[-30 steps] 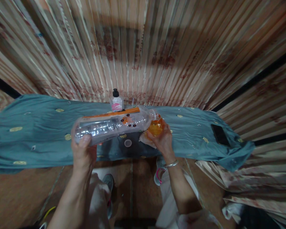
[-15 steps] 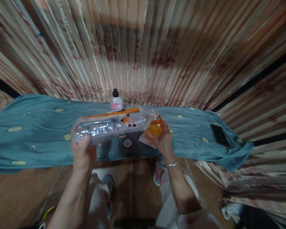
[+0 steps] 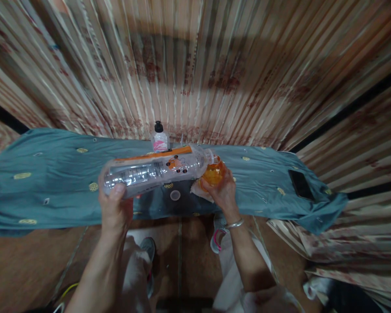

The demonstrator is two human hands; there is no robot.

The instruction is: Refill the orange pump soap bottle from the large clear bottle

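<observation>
My left hand is wrapped round the base of a large clear plastic bottle with an orange strip and printed label. The bottle lies nearly level, its neck pointing right. My right hand grips an orange see-through cup, and the bottle's mouth rests at or just over the cup's rim. Whether liquid is flowing I cannot tell. A pale cloth-like piece shows below the cup, partly hidden by my right hand. Under the bottle, a small round whitish cap lies on the cloth.
A teal cloth with yellow pineapple prints covers the narrow table. Behind the bottle stands a small clear bottle with a black top. A dark phone lies at the right end. Striped curtains hang close behind.
Almost nothing differs. Both hands, the bottle and the cup keep the same pose, and the whole view has shifted very slightly.
</observation>
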